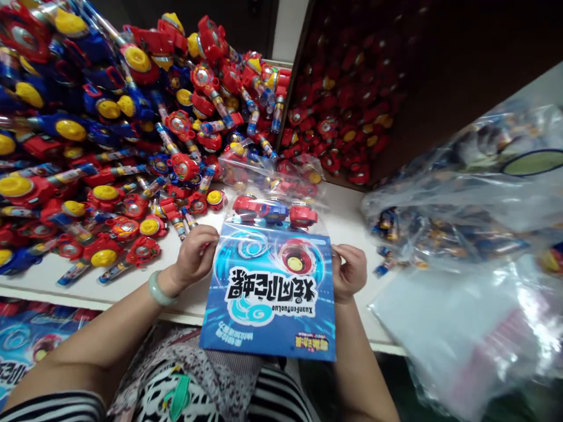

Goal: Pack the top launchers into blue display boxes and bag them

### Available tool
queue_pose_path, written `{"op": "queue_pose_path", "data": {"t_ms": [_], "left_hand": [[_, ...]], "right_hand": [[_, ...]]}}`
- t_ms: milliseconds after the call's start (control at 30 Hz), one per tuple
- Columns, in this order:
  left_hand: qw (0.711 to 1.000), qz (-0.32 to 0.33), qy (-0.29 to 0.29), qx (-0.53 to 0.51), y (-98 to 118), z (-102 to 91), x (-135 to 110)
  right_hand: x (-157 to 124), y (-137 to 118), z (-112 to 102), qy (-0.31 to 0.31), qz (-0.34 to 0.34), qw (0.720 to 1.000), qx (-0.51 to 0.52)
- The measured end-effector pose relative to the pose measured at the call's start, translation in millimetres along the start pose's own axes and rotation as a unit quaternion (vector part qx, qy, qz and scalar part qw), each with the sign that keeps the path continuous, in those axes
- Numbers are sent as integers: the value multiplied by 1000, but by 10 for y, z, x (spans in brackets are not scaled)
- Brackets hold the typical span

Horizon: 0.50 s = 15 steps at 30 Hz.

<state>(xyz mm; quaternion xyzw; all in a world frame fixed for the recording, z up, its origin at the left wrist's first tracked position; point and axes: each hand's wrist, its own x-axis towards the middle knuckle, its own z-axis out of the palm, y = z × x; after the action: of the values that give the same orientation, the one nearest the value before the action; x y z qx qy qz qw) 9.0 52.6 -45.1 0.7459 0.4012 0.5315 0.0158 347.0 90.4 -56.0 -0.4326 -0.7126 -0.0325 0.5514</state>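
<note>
In front of my body is a blue printed card, its lettering upside down from where I look. Clear plastic of a toy bag extends beyond the card's far edge, with red and blue spinning-top toys showing by the card. My left hand, a pale green bangle at its wrist, is closed in a pinch at the card's left edge. At the right edge my right hand pinches too, fingers curled. The fingertips of both hands are partly hidden.
Red, blue and yellow toys are heaped on the white table to the left. A dark box of red toys stands behind. Clear plastic bags lie at the right. More blue packages sit below the table edge, lower left.
</note>
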Motion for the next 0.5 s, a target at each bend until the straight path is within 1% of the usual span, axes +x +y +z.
{"op": "queue_pose_path", "data": {"t_ms": [67, 133, 233, 333, 400, 467, 500], "left_hand": [[1000, -1, -25, 0, 60, -57, -74], [998, -9, -64, -2, 123, -114, -165], [993, -8, -113, -35, 229, -204, -327], [988, -5, -137, -76, 327, -290, -482], [986, -5, -147, -80, 371, -329, -561], [986, -7, -150, -76, 390, -336, -614], [987, -14, -141, -72, 390, -325, -629]], "right_hand": [[-149, -54, -136, -21, 4, 1000, -23], [-311, -127, -280, -44, 19, 998, -34], [-510, -253, -447, -66, 26, 997, -23], [-593, -368, -534, -62, 38, 997, 3], [-600, -435, -586, -61, 45, 997, 17], [-614, -492, -659, -81, 37, 996, 22], [-635, -513, -700, -94, 29, 995, 20]]}}
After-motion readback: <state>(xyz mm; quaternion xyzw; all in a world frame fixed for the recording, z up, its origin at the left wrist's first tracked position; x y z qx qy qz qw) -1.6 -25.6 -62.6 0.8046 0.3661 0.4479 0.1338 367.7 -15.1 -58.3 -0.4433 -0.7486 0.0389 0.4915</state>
